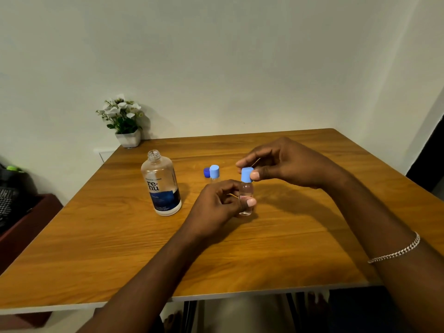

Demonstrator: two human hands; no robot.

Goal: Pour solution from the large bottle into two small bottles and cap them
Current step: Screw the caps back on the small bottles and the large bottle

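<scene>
The large clear bottle [161,183] with a blue label stands uncapped on the wooden table [120,236], left of my hands. My left hand [216,207] grips a small clear bottle [246,195] upright just above the tabletop. My right hand [283,162] pinches the light blue cap [246,174] that sits on this bottle's neck. Behind my left hand stands a second small bottle [214,179] with a light blue cap [214,171] on it. A dark blue cap [206,172] lies on the table beside it.
A small white pot of white flowers [125,121] stands at the table's far left corner against the wall. Dark bags and a reddish box [21,212] lie beyond the table's left edge. A chain bracelet [396,248] is on my right wrist.
</scene>
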